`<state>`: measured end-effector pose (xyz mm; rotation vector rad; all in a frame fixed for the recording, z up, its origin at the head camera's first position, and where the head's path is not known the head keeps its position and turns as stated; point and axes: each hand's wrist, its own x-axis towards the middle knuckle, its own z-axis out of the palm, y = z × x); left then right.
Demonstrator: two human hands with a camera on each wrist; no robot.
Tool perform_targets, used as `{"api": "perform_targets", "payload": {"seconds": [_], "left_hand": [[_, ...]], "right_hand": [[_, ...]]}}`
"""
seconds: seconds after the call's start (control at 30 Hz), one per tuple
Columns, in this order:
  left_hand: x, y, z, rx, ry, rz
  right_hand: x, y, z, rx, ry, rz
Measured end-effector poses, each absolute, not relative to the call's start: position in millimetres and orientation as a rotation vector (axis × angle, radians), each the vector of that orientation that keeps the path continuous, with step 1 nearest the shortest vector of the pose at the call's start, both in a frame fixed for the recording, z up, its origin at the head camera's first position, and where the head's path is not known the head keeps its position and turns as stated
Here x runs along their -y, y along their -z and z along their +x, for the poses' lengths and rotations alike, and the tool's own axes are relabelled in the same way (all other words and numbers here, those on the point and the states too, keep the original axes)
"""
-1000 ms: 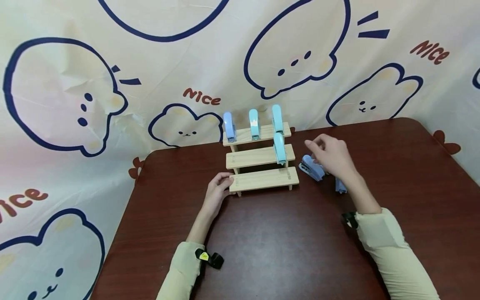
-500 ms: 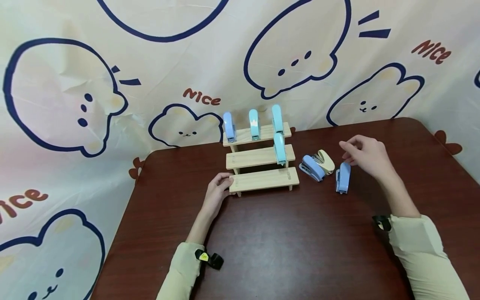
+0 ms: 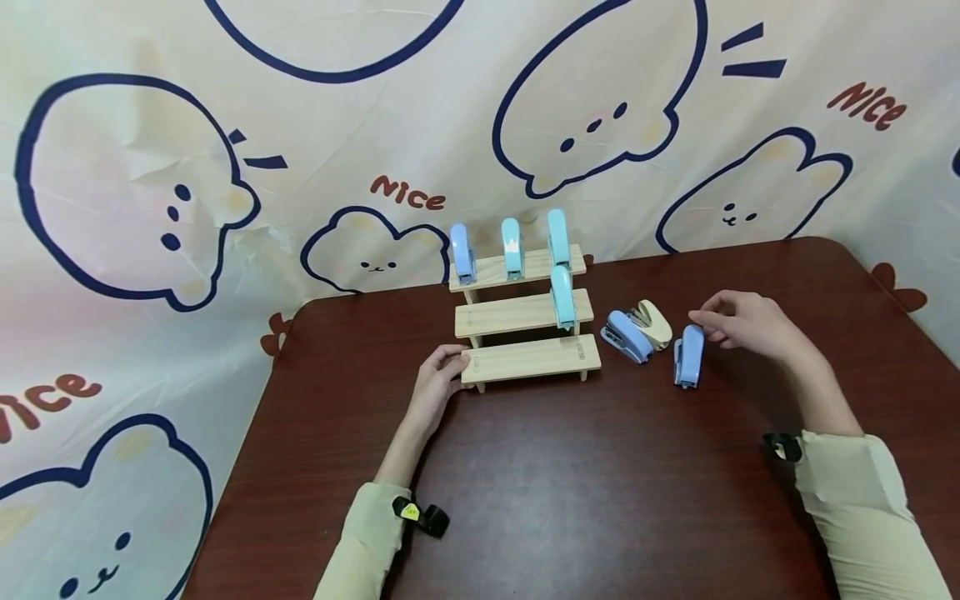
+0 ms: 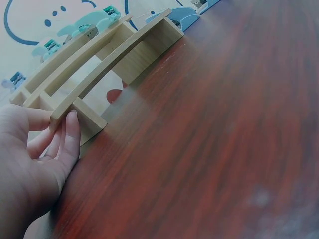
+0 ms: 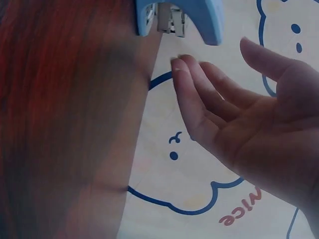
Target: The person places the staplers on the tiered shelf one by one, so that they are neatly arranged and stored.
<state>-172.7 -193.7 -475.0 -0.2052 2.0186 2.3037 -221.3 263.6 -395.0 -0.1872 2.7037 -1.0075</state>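
Note:
At its front left end, the three-step wooden rack (image 3: 525, 360) is pinched by the left hand (image 3: 431, 387); in the left wrist view thumb and fingers of that hand (image 4: 40, 159) grip the corner of the lowest board (image 4: 94, 74). The right hand (image 3: 753, 325) is beside the upright end of a blue stapler (image 3: 687, 357) on the table, its fingers bent. In the right wrist view, a gap shows between the right hand (image 5: 249, 109) and the blue stapler (image 5: 202, 17), and nothing is held.
A blue stapler (image 3: 628, 336) and a cream one (image 3: 652, 325) lie together right of the rack. The top step bears a periwinkle stapler (image 3: 462, 252) and two turquoise ones (image 3: 512, 248) (image 3: 558, 239); another turquoise stapler (image 3: 562, 297) stands on the middle step. A patterned cloth hangs behind.
The right hand has moved right from over the blue and cream staplers to beside the rightmost blue one, uncovering the cream one. The left hand keeps its grip on the rack.

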Motion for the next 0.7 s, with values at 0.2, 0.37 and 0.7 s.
{"api": "perform_targets", "payload": {"seconds": [0.2, 0.37, 0.7], "left_hand": [[193.2, 475.4, -172.7, -2.017, -2.312, -0.204], [193.3, 475.2, -172.7, -2.021, -2.316, -0.204], [193.1, 475.1, -172.5, -2.017, -2.313, -0.204]], "right_hand": [[-271.5, 404.7, -224.5, -2.574, 1.071, -0.188], [-277.2, 411.5, -226.2, -2.44, 1.204, -0.185], [-274.9, 418.5, -227.8, -2.311, 1.205, -0.23]]}}
